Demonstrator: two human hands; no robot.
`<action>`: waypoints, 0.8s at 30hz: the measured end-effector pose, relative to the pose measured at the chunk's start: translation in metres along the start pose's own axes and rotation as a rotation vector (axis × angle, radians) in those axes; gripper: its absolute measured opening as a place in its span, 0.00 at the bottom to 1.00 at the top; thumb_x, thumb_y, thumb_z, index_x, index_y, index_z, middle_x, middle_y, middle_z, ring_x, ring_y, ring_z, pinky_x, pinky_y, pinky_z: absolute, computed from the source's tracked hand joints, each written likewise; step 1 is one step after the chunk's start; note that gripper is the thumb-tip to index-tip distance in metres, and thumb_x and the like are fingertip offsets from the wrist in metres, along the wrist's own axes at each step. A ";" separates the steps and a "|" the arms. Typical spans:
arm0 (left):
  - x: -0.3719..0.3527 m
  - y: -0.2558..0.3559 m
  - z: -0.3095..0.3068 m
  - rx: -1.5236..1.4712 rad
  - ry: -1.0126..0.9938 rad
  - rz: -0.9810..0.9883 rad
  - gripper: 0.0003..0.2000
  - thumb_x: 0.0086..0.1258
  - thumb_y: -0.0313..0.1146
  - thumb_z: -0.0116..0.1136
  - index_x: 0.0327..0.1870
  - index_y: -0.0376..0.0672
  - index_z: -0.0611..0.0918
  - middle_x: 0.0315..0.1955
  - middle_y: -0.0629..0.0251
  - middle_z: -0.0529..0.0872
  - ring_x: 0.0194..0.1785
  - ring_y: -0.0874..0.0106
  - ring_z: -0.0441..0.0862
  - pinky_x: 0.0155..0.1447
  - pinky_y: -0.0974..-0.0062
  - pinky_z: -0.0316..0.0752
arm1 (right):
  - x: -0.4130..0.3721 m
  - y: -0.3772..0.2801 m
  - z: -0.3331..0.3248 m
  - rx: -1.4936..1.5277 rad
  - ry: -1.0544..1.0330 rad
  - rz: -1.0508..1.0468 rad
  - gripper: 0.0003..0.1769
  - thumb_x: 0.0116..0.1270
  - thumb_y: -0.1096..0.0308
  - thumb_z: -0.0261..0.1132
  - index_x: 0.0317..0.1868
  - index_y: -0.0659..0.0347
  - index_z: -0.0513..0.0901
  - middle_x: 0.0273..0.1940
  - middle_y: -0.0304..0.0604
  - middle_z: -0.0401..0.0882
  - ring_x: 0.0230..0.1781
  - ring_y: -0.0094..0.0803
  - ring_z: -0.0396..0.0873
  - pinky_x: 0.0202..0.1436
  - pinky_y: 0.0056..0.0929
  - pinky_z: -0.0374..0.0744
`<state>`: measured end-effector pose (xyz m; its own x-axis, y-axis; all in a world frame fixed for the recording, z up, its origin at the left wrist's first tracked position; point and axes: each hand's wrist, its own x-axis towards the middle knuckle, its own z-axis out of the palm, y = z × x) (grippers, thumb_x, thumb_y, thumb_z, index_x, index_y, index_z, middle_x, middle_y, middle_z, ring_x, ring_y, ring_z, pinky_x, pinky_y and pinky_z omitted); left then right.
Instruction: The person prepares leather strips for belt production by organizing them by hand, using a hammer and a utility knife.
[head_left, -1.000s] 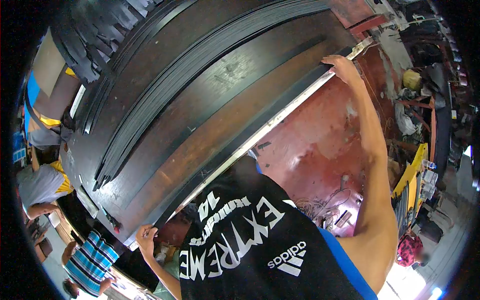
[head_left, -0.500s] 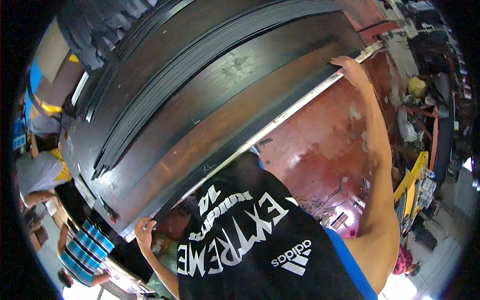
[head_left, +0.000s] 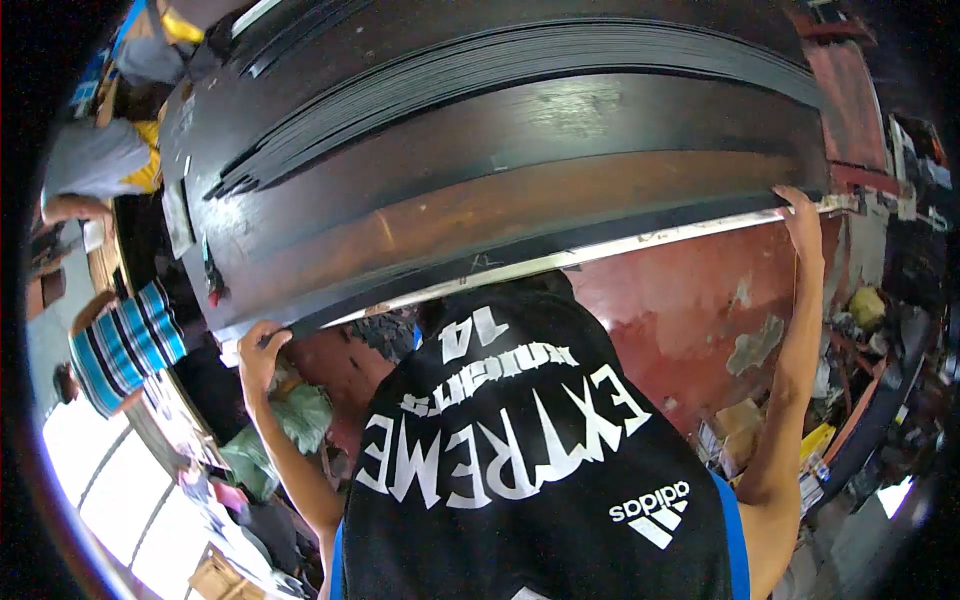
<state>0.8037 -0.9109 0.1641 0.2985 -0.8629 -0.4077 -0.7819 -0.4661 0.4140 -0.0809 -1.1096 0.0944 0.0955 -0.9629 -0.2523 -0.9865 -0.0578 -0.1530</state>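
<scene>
A long black strip (head_left: 600,236) lies along the front edge of the dark table (head_left: 420,215), following its pale metal edging (head_left: 660,236). My left hand (head_left: 262,358) is closed at the strip's left end, thumb and fingers pinching it at the table corner. At the far right end, my right hand (head_left: 803,225) curls its fingers over the edge onto the strip; its fingertips are partly hidden. Small chalk-like marks show on the strip near the middle. Behind it rests a thick bundle of long, thin black strips (head_left: 480,85).
A small red-and-dark tool (head_left: 212,285) lies near the table's left edge. Two people are on the left, one in a striped shirt (head_left: 125,345), one in grey and yellow (head_left: 105,158). A green bag (head_left: 290,425) and a cardboard box (head_left: 738,430) are below the table.
My view has turned, so the table edge now runs closer to level. Both hands are still at the strip's two ends, and my torso appears more squarely in front of the table.
</scene>
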 end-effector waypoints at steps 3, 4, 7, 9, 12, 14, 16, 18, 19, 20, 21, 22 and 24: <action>0.008 -0.011 0.017 0.052 0.024 0.004 0.11 0.58 0.33 0.68 0.36 0.34 0.85 0.32 0.55 0.87 0.38 0.63 0.84 0.49 0.70 0.76 | -0.001 0.005 0.001 0.017 0.025 -0.034 0.24 0.56 0.81 0.67 0.55 0.62 0.82 0.57 0.50 0.81 0.61 0.47 0.76 0.67 0.37 0.72; 0.010 -0.012 0.021 0.052 0.028 0.004 0.12 0.58 0.34 0.68 0.37 0.35 0.85 0.33 0.54 0.87 0.39 0.61 0.85 0.49 0.68 0.76 | 0.000 0.006 0.000 0.029 0.016 -0.030 0.24 0.56 0.81 0.67 0.55 0.61 0.82 0.57 0.50 0.81 0.61 0.47 0.76 0.66 0.37 0.72; 0.016 -0.022 0.030 0.003 0.066 0.072 0.12 0.57 0.33 0.70 0.37 0.36 0.85 0.35 0.55 0.87 0.41 0.61 0.85 0.49 0.69 0.76 | 0.001 0.005 -0.002 0.003 0.009 -0.033 0.23 0.56 0.83 0.66 0.55 0.64 0.81 0.56 0.51 0.81 0.60 0.47 0.77 0.64 0.38 0.73; 0.019 -0.024 0.034 0.028 0.108 0.143 0.12 0.56 0.33 0.72 0.36 0.36 0.85 0.34 0.56 0.86 0.40 0.61 0.84 0.48 0.70 0.76 | 0.001 0.000 -0.002 0.013 -0.005 -0.015 0.23 0.57 0.82 0.66 0.55 0.65 0.81 0.56 0.51 0.81 0.60 0.46 0.77 0.65 0.37 0.72; 0.022 -0.026 0.035 -0.010 0.073 0.100 0.13 0.54 0.33 0.73 0.38 0.38 0.84 0.37 0.58 0.85 0.44 0.61 0.82 0.51 0.66 0.74 | 0.004 0.017 0.006 0.003 -0.019 0.010 0.25 0.59 0.81 0.66 0.59 0.63 0.79 0.58 0.51 0.80 0.62 0.47 0.75 0.66 0.38 0.71; 0.021 -0.010 0.037 0.268 0.201 0.217 0.17 0.52 0.32 0.73 0.43 0.42 0.84 0.44 0.61 0.84 0.51 0.60 0.79 0.58 0.61 0.69 | 0.001 0.002 0.000 0.024 -0.021 0.066 0.24 0.60 0.81 0.65 0.58 0.63 0.79 0.58 0.51 0.80 0.62 0.48 0.75 0.67 0.39 0.71; 0.018 -0.011 0.042 0.199 0.164 0.221 0.24 0.50 0.32 0.74 0.52 0.46 0.82 0.52 0.63 0.82 0.60 0.59 0.74 0.65 0.57 0.63 | 0.000 -0.001 -0.004 -0.010 -0.035 0.004 0.23 0.61 0.81 0.65 0.58 0.64 0.79 0.59 0.52 0.79 0.63 0.48 0.74 0.67 0.39 0.70; 0.011 0.003 0.048 0.269 0.158 0.403 0.29 0.49 0.31 0.74 0.58 0.46 0.79 0.55 0.62 0.81 0.63 0.58 0.73 0.67 0.58 0.64 | 0.001 0.003 0.000 -0.016 -0.040 0.054 0.23 0.60 0.81 0.65 0.58 0.64 0.79 0.60 0.53 0.78 0.63 0.48 0.74 0.68 0.38 0.70; 0.008 0.015 0.047 0.332 0.079 0.379 0.32 0.51 0.29 0.71 0.62 0.46 0.77 0.60 0.60 0.79 0.67 0.59 0.72 0.70 0.57 0.63 | 0.002 0.008 0.002 0.017 -0.038 0.017 0.23 0.60 0.81 0.65 0.58 0.64 0.79 0.61 0.53 0.77 0.64 0.48 0.73 0.68 0.38 0.69; 0.007 0.008 0.051 0.333 0.089 0.360 0.32 0.51 0.29 0.71 0.62 0.46 0.77 0.60 0.60 0.79 0.67 0.59 0.72 0.70 0.57 0.63 | 0.002 0.012 0.003 -0.034 -0.036 0.015 0.23 0.60 0.81 0.66 0.58 0.64 0.79 0.61 0.53 0.77 0.65 0.48 0.72 0.69 0.38 0.68; 0.011 -0.005 0.059 0.390 0.078 0.387 0.32 0.52 0.28 0.70 0.64 0.46 0.76 0.62 0.59 0.77 0.68 0.59 0.71 0.72 0.55 0.61 | 0.001 0.007 0.001 -0.033 -0.036 0.026 0.24 0.60 0.81 0.66 0.58 0.64 0.79 0.61 0.53 0.77 0.65 0.48 0.72 0.69 0.38 0.68; 0.014 -0.018 0.064 0.448 0.067 0.410 0.33 0.53 0.28 0.69 0.65 0.47 0.74 0.64 0.58 0.76 0.68 0.59 0.71 0.73 0.54 0.60 | 0.000 0.004 0.000 -0.032 -0.036 0.036 0.24 0.60 0.81 0.66 0.59 0.64 0.79 0.61 0.53 0.78 0.64 0.48 0.72 0.69 0.38 0.68; 0.022 -0.035 0.064 0.455 0.040 0.378 0.30 0.55 0.26 0.66 0.64 0.46 0.75 0.63 0.58 0.78 0.67 0.60 0.73 0.74 0.54 0.59 | 0.004 0.010 0.002 -0.018 -0.052 0.033 0.24 0.59 0.81 0.66 0.59 0.64 0.79 0.60 0.52 0.78 0.64 0.48 0.73 0.69 0.38 0.68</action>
<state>0.8024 -0.9010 0.0882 -0.0334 -0.9636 -0.2651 -0.9914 -0.0016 0.1306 -0.0898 -1.1131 0.0902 0.0687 -0.9496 -0.3060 -0.9914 -0.0308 -0.1270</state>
